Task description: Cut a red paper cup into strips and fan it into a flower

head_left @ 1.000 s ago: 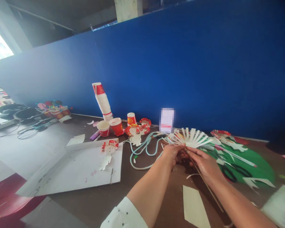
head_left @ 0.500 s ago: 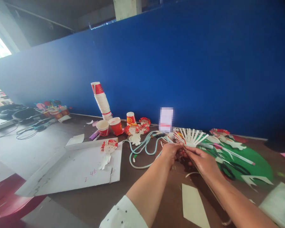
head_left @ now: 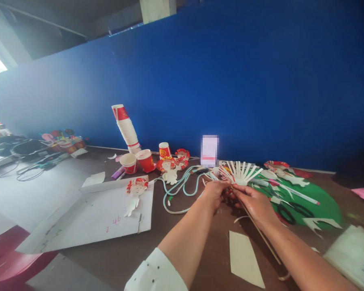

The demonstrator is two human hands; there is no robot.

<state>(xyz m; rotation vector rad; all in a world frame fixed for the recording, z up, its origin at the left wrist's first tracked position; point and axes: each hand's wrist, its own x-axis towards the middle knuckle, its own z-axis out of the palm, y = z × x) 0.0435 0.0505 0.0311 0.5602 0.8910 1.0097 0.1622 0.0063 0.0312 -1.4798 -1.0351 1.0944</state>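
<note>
My left hand (head_left: pixel 217 191) and my right hand (head_left: pixel 253 200) meet at the right of centre, fingers pinched on a paper cup cut into strips (head_left: pixel 241 173). Its white and red strips fan out above my fingertips, away from me. The cup's lower part is hidden behind my fingers. A thin brown stick (head_left: pixel 265 238) runs from under my right hand toward me; whether the hand grips it, I cannot tell. Close to my left hand lies a pale blue cord (head_left: pixel 185 184). Beyond my right hand are scissors (head_left: pixel 301 209) with black handles on a green round sheet (head_left: pixel 327 202).
Paper cups (head_left: pixel 146 161) and a leaning cup stack (head_left: pixel 128 131) stand by the blue partition (head_left: pixel 230 81). Left lies a white board (head_left: pixel 94 218) bearing a paper doll (head_left: pixel 136 192). A cream card (head_left: pixel 245 258) is nearest me. Paper scraps, a pen (head_left: pixel 303 195) and more dolls lie around.
The whole view has shifted slightly, so things sit a little further left. Both hands keep their hold on the cut cup, and more of the stick shows beside my right wrist.
</note>
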